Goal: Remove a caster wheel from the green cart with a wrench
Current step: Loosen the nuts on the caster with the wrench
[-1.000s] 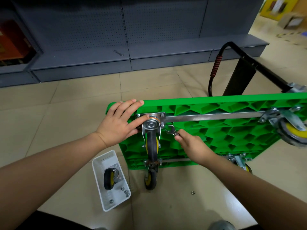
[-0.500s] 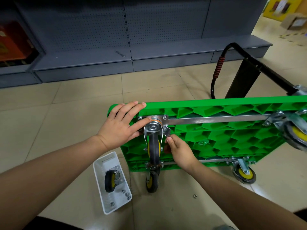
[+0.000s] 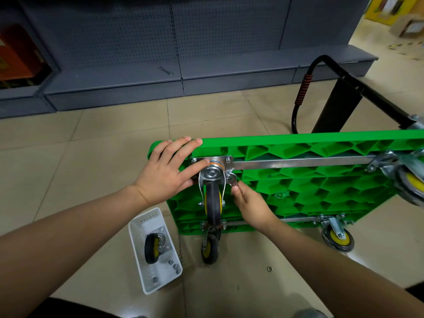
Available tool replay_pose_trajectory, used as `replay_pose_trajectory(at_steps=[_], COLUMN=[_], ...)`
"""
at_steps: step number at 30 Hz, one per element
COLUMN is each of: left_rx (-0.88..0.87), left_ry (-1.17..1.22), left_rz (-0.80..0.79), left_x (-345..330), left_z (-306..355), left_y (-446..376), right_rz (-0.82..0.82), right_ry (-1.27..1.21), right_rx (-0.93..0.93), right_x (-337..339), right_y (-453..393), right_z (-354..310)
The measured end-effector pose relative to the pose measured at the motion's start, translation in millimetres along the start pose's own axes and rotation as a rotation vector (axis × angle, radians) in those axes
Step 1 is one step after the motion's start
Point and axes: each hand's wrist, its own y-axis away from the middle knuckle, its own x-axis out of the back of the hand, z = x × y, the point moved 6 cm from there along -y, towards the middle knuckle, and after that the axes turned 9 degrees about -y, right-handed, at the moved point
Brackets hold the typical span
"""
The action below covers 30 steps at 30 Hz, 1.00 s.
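White plastic tray (image 3: 137, 235) on the tiled floor at lower left, holding a loose caster (image 3: 153, 247) and several nuts. Left hand (image 3: 167, 168) flat, fingers spread wide, pressing on the corner of the green cart (image 3: 298, 187) — tipped on its side, underside showing. Caster wheel (image 3: 213, 203) just right of that hand, mounting plate bolted on. Right hand (image 3: 250, 203) pinching a small wrench (image 3: 232, 180) set on a plate bolt. Single nut (image 3: 269, 269) on the floor nearby.

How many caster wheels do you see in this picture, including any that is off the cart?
5. Four on the green cart: upper left, lower left, lower right, upper right, partly cut off. One loose in the white tray. None seems hidden.
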Motion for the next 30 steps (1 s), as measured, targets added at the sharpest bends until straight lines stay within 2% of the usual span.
replay_pose_trajectory(at_steps=[6, 11, 16, 18, 23, 27, 30], left_rx=[-0.002, -0.005, -0.008, -0.012, -0.013, -0.015, -0.016], left_ry=[0.003, -0.001, 0.001, 0.001, -0.004, -0.001, 0.004], left_rz=[-0.006, -0.006, -0.002, -0.006, -0.005, -0.007, -0.002], left_x=[-1.2, -2.3, -0.9, -0.9, -1.7, -2.2, -2.0], left_z=[-0.6, -0.2, 0.0, -0.1, 0.0, 0.4, 0.1], left_y=[0.3, 0.3, 1.0, 1.1, 1.3, 1.7, 1.5], right_rz=[-0.014, -0.127, -0.153, -0.116, 0.015, 0.008, -0.025], right_ry=[0.06, 0.344, 0.551, 0.484, 0.009, -0.144, -0.166], right_rx=[-0.017, -0.046, -0.03, -0.007, -0.099, -0.126, -0.128], right_x=[0.7, 28.5, 40.2, 39.7, 30.1, 15.8, 4.9], right_y=[5.6, -2.0, 0.4, 8.6, 20.5, 17.5, 16.6], right_z=[-7.9, -22.7, -34.7, -29.6, -4.6, -14.0, -15.0])
